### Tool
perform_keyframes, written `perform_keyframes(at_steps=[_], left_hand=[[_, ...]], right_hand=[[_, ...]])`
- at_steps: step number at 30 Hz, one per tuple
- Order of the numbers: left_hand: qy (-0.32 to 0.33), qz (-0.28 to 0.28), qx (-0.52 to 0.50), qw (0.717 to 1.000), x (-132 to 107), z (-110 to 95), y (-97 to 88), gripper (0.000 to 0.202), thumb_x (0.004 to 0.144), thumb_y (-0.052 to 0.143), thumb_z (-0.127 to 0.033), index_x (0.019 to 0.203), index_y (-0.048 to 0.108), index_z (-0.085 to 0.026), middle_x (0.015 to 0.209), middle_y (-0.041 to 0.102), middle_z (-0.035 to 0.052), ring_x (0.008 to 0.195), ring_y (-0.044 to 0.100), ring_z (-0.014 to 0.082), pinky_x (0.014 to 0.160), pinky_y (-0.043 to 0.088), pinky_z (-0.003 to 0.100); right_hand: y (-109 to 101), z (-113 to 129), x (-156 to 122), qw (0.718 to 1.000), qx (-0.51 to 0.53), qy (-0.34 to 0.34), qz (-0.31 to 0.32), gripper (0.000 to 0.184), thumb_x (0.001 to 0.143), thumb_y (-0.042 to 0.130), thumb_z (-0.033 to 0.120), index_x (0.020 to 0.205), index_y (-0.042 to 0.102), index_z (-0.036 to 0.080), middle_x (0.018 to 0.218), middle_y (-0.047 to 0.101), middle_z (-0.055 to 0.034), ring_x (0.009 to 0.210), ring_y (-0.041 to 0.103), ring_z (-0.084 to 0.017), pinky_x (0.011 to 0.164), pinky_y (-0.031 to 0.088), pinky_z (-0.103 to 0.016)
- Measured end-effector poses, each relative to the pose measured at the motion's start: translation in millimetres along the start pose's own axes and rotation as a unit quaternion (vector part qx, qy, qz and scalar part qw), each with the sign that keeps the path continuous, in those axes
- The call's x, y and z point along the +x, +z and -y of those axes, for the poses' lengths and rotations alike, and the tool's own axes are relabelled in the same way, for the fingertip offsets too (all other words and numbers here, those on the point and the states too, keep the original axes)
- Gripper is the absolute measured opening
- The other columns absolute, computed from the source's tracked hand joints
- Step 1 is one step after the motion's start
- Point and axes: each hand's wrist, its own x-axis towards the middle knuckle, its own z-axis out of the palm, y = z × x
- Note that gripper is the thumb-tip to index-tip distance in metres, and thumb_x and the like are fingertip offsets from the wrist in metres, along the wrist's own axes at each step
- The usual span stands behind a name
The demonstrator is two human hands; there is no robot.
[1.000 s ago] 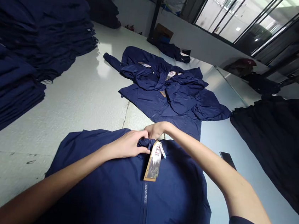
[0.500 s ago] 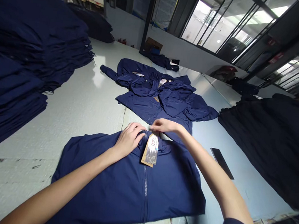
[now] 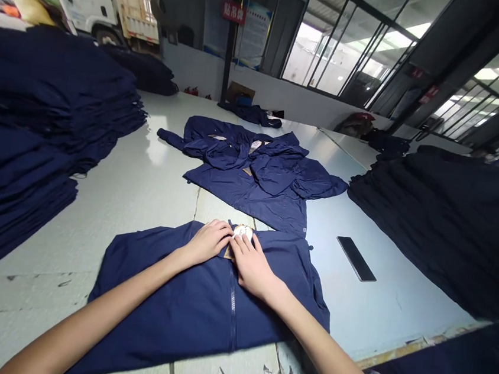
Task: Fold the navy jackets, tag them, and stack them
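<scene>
Both the left hand (image 3: 210,241) and the right hand (image 3: 253,266) lay at the neck of a folded navy jacket (image 3: 174,307). The right was palm down, fingers extended over a paper tag (image 3: 243,230); the left was bent beside it (whether it gripped any cloth, I could not tell). A zip (image 3: 232,302) ran down the jacket, which rested on the near part of the worktop (image 3: 114,196). Beyond sprawled unfolded jackets (image 3: 270,200), with a dark flat slab (image 3: 356,259) to their right and a clothing stack (image 3: 49,94) at far left.

"贴吊牌" on the red sign (image 3: 233,12)
</scene>
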Motion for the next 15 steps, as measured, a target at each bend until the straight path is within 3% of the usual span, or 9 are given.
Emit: perform_keyframes(at_steps=[3,5,7,9,11,13,15], left_hand=[[0.016,0.018,0.009,1.0,-1.3,-11.9,-11.6,0.032,0.104,0.044,-0.024,0.121,0.071,-0.024,0.125,0.074,0.0093,0.117,0.066,0.0273,0.106,0.051,0.044],[0.009,0.012,0.009,1.0,-15.3,-17.4,-28.7,0.036,0.105,0.042,-0.026,0.13,0.067,-0.026,0.133,0.071,0.0077,0.123,0.065,0.0252,0.111,0.048,0.041],[-0.034,-0.029,0.017,0.999,-44.7,-15.2,-52.3,0.039,0.106,0.039,-0.034,0.134,0.064,-0.024,0.139,0.069,0.0084,0.129,0.062,0.0251,0.116,0.045,0.04],[-0.12,-0.095,0.051,0.987,-86.1,-2.9,-77.7,0.044,0.105,0.039,-0.043,0.133,0.064,-0.022,0.138,0.068,0.0108,0.13,0.062,0.0279,0.117,0.045,0.043],[-0.239,-0.149,0.109,0.953,-129.0,15.6,-99.1,0.053,0.101,0.04,-0.051,0.134,0.065,-0.019,0.136,0.068,0.0158,0.128,0.063,0.034,0.115,0.045,0.05],[-0.359,-0.16,0.133,0.91,-161.4,33.1,-111.8,0.061,0.094,0.046,-0.057,0.13,0.067,-0.013,0.129,0.07,0.0221,0.122,0.066,0.0406,0.109,0.048,0.056],[-0.436,-0.159,0.077,0.883,-176.9,43.5,-114.4,0.058,0.084,0.059,-0.058,0.116,0.072,-0.012,0.113,0.076,0.0219,0.109,0.071,0.0412,0.1,0.054,0.054]], right_hand=[[-4.2,8.9,-2.4,0.998,0.049,0.005,-0.028,0.083,0.071,0.077,0.007,0.151,0.055,0.01,0.157,0.053,-0.0176,0.149,0.044,-0.044,0.129,0.026,-0.06],[-13.7,7.6,-13.8,0.994,0.097,-0.003,-0.049,0.073,0.08,0.07,0.011,0.151,0.057,0.02,0.157,0.054,-0.0084,0.151,0.044,-0.035,0.131,0.029,-0.052],[-27.2,-5.9,-34.0,0.989,0.125,0.005,-0.081,0.062,0.091,0.059,0.016,0.152,0.055,0.025,0.16,0.052,-0.0032,0.151,0.044,-0.027,0.13,0.032,-0.044],[-39.0,-32.7,-59.8,0.979,0.118,0.079,-0.146,0.049,0.101,0.049,0.024,0.15,0.056,0.022,0.157,0.055,-0.008,0.146,0.05,-0.026,0.126,0.037,-0.046],[-43.1,-67.2,-84.6,0.953,0.079,0.214,-0.201,0.045,0.104,0.046,0.036,0.141,0.062,0.014,0.144,0.063,-0.0186,0.135,0.059,-0.033,0.116,0.045,-0.053],[-37.9,-99.4,-101.4,0.928,0.038,0.322,-0.184,0.043,0.102,0.05,0.042,0.125,0.069,0.011,0.125,0.07,-0.0234,0.12,0.065,-0.037,0.105,0.051,-0.054],[-27.5,-121.6,-107.2,0.929,0.019,0.343,-0.137,0.034,0.101,0.052,0.039,0.11,0.072,0.013,0.112,0.072,-0.0217,0.111,0.067,-0.036,0.098,0.052,-0.048]])
